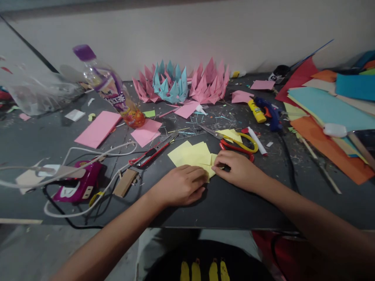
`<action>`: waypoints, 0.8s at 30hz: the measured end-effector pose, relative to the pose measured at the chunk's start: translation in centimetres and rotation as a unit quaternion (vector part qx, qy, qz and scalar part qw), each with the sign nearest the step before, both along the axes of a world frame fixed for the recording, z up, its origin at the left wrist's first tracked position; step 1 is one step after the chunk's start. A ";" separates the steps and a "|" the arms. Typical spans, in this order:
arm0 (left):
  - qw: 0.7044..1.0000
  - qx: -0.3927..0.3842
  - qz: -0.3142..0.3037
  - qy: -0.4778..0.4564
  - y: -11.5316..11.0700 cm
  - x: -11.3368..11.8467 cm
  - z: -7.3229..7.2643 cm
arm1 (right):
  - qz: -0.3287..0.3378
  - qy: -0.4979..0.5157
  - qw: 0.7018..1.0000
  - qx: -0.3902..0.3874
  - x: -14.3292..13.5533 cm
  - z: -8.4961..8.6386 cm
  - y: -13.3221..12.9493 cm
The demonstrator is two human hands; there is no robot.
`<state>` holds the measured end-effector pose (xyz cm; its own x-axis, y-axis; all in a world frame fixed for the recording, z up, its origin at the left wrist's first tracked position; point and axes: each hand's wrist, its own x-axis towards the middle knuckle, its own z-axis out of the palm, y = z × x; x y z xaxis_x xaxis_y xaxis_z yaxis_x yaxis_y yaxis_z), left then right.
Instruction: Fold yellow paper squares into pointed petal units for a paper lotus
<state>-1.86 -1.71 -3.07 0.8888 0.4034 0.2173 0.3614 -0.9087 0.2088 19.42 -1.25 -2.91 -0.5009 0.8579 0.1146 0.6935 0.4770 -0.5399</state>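
Several yellow paper squares [187,153] lie overlapping on the dark table in front of me. A smaller folded piece of yellow paper [212,159] rests at their right edge, between my hands. My left hand [184,185] is closed, its curled fingers pressed at the paper's lower edge; the fingertips are partly hidden. From the right, my right hand [238,170] pinches the folded paper between thumb and forefinger. Just beyond that hand lie scissors [252,143] with yellow and red handles, beside a few more yellow pieces [231,135].
A red box cutter [155,150] lies left of the paper. Behind stand pink [209,84] and blue [170,84] folded-paper crowns and a drink bottle [113,91]. Cables surround a purple power adapter [80,181]. A blue glue gun [272,113] and coloured sheets [331,105] occupy the right.
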 end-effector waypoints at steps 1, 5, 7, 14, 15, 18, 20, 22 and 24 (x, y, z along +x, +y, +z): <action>1.000 0.000 -0.005 -0.004 0.0 0.0 0.0 | -0.003 -0.007 1.000 0.003 -0.1 0.0 0.0; 1.000 0.003 -0.006 -0.029 0.0 -0.1 -0.1 | -0.004 -0.004 1.000 0.000 -0.1 -0.1 0.0; 1.000 0.000 -0.006 -0.030 0.0 -0.1 0.0 | 0.001 0.007 1.000 -0.007 0.0 -0.1 0.1; 1.000 0.002 -0.006 -0.015 -0.2 0.0 0.2 | -0.001 0.019 0.999 -0.029 0.1 0.0 0.2; 1.000 0.002 -0.004 -0.016 -0.2 0.1 0.2 | -0.004 0.017 0.999 -0.031 0.1 0.0 0.2; 1.000 0.001 -0.008 -0.007 -0.2 0.1 0.1 | -0.014 0.015 0.999 -0.032 -0.1 0.0 0.2; 1.000 0.000 -0.011 0.002 -0.1 0.1 0.1 | -0.017 0.017 0.999 -0.030 -0.1 0.0 0.2; 1.000 0.001 -0.011 0.003 -0.1 0.2 0.1 | -0.017 0.018 0.999 -0.027 -0.2 0.0 0.2; 1.000 0.001 -0.009 0.000 -0.1 0.2 0.1 | -0.019 0.016 0.999 -0.026 -0.2 -0.1 0.2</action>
<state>-1.67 -1.78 -2.93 0.8957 0.3871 0.2188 0.3453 -0.9155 0.2065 19.23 -1.09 -2.99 -0.4640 0.8817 0.0857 0.6925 0.4213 -0.5857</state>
